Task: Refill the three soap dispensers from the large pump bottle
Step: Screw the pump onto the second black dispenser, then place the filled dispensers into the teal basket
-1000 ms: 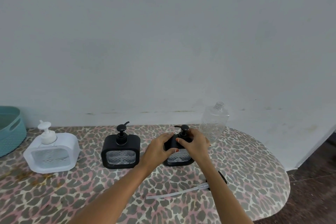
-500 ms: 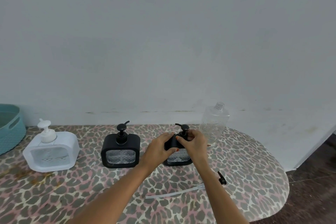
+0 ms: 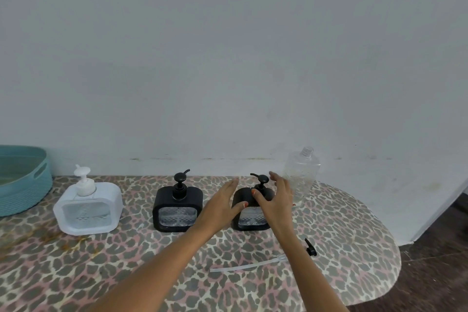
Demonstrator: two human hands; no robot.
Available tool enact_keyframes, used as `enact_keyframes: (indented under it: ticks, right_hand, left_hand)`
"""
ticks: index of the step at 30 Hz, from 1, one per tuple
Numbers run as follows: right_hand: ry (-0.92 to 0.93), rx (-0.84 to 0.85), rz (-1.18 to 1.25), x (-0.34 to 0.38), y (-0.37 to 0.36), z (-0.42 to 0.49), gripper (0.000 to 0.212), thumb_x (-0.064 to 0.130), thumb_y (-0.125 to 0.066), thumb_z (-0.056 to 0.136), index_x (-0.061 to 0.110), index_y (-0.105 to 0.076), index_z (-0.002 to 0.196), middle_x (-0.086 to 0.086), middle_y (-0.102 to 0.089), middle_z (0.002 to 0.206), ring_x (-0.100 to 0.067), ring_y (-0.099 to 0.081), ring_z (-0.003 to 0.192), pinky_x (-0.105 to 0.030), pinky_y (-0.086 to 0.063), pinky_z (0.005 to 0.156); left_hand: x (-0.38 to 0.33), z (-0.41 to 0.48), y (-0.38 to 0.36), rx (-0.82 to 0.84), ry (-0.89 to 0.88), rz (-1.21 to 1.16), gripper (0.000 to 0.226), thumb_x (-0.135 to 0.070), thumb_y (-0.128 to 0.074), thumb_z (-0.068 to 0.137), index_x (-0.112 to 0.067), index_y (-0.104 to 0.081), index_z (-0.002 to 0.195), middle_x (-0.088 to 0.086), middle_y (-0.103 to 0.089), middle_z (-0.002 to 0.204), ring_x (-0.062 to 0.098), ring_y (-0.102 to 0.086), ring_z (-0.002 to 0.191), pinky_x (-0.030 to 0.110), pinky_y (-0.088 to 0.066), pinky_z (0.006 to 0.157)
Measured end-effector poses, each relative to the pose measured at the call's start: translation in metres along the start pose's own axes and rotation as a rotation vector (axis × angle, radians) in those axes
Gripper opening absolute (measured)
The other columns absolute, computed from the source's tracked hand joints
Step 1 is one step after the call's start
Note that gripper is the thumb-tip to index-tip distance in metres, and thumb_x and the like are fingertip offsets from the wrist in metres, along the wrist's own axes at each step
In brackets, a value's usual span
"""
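left hand (image 3: 222,204): fingers straight, empty, thumb by right black dispenser (image 3: 250,218)
right hand (image 3: 274,197): spread, empty, opposite side
behind: clear bottle (image 3: 301,177), uncapped

leopard-print table (image 3: 342,248), teal basket (image 3: 22,182), white dispenser (image 3: 88,208), two black dispensers (image 3: 177,208) (image 3: 249,220), clear bottle (image 3: 301,177), loose pump (image 3: 311,250)

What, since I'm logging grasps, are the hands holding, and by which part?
Nothing: the left hand and right hand are open, flanking the right black dispenser.
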State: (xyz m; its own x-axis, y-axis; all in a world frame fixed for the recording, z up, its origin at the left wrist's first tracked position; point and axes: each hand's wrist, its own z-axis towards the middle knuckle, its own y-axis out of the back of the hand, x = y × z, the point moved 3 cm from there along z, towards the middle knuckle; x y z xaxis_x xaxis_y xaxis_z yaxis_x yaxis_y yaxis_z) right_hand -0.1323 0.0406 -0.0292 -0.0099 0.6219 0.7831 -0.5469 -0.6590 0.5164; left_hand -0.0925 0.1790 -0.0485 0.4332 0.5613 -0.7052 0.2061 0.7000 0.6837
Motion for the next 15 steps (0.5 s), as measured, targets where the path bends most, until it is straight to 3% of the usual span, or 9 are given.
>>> enact_keyframes:
  ticks: [9,15]
  right_hand:
    - [0.241,-0.034,-0.013,0.068,-0.007,-0.020,0.044,0.021,-0.064,0.085,0.013,-0.051,0.126,-0.005,-0.051,0.126,-0.023,-0.042,0.120,-0.040,-0.033,0.104]
    - [0.344,0.070,0.054,0.127,-0.057,-0.043,0.039,0.022,-0.062,0.086,0.013,-0.053,0.123,-0.004,-0.052,0.126,-0.022,-0.041,0.121,-0.029,-0.028,0.098]
  left_hand:
    - [-0.013,-0.038,0.073,-0.146,-0.115,0.019,0.054,-0.035,-0.049,0.092,-0.026,-0.028,0.141,-0.007,-0.031,0.149,0.008,-0.027,0.138,0.030,-0.029,0.112]
    - [0.008,-0.081,0.138,-0.296,-0.111,0.048,0.049,-0.027,-0.051,0.092,-0.023,-0.036,0.138,-0.003,-0.039,0.145,0.009,-0.036,0.133,0.009,-0.023,0.100]
